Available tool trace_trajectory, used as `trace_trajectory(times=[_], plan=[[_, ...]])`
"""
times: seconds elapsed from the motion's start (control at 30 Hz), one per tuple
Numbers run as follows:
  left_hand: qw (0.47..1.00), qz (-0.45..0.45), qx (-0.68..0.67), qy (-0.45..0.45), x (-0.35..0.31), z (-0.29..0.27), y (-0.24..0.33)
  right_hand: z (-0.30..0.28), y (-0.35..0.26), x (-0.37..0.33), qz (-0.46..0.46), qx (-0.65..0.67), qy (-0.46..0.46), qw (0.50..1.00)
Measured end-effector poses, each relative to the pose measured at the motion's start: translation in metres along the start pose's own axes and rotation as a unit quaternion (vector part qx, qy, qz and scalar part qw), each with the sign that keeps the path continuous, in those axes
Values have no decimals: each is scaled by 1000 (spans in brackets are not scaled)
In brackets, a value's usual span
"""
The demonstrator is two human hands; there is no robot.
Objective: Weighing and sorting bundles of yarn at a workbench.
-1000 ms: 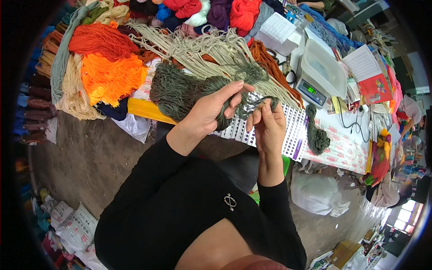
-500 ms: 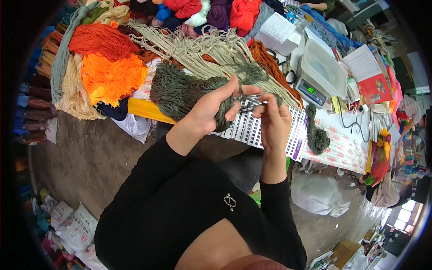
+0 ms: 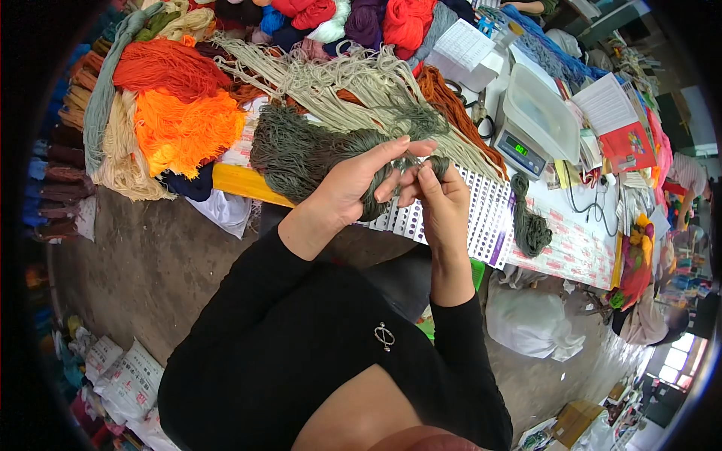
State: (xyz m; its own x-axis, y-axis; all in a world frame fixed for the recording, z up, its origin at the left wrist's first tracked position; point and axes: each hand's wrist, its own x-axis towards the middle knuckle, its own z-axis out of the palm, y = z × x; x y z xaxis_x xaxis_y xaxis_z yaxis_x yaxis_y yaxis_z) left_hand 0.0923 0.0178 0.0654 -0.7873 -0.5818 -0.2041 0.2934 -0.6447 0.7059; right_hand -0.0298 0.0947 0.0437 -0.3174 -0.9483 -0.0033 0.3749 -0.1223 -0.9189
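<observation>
A thick hank of dark green yarn [image 3: 289, 154] lies along the table's near edge. My left hand [image 3: 352, 180] is closed around its right end, the thumb pointing right. Close beside it, my right hand [image 3: 444, 197] pinches yarn between thumb and fingers, and a small loop of the same green yarn [image 3: 436, 163] wraps over its fingertips. Between the two hands shows a small shiny bit that my fingers mostly cover; I cannot make out what it is. Under my hands lies a white card with rows of dark dots [image 3: 489, 218].
Pale grey-green yarn [image 3: 323, 83] spreads behind my hands, with rust yarn [image 3: 451, 105] beside it. Orange yarn [image 3: 184, 131] sits at left. To the right stand a scale with a clear tray [image 3: 520, 154] and a small twisted green skein [image 3: 531, 225]. White bags rest on the floor.
My right hand has come left, nearer my left hand. The shiny stretch between the hands is now mostly covered. My left hand and the big hank have hardly moved.
</observation>
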Motion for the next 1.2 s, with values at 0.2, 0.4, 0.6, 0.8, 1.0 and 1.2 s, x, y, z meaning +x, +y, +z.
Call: trace_trajectory(times=[0.2,0.4,0.6,0.8,1.0,1.2], plan=[[997,-34,-64,15,0,2,-1,-4,-4,-2,5,46,-23,999],[999,4,-35,20,1,-1,-2,-3,-6,-4,13,64,-20,998],[999,14,-36,36,1,1,-4,-4,-8,-6,27,73,-17,997],[999,25,9,43,1,7,-2,-8,-13,-8,128,36,-93,987],[999,25,-22,3,6,-11,-4,-13,-17,-4,2,147,35,989],[997,56,-16,-53,6,-5,-8,3,-3,-4,-71,-204,12,976]])
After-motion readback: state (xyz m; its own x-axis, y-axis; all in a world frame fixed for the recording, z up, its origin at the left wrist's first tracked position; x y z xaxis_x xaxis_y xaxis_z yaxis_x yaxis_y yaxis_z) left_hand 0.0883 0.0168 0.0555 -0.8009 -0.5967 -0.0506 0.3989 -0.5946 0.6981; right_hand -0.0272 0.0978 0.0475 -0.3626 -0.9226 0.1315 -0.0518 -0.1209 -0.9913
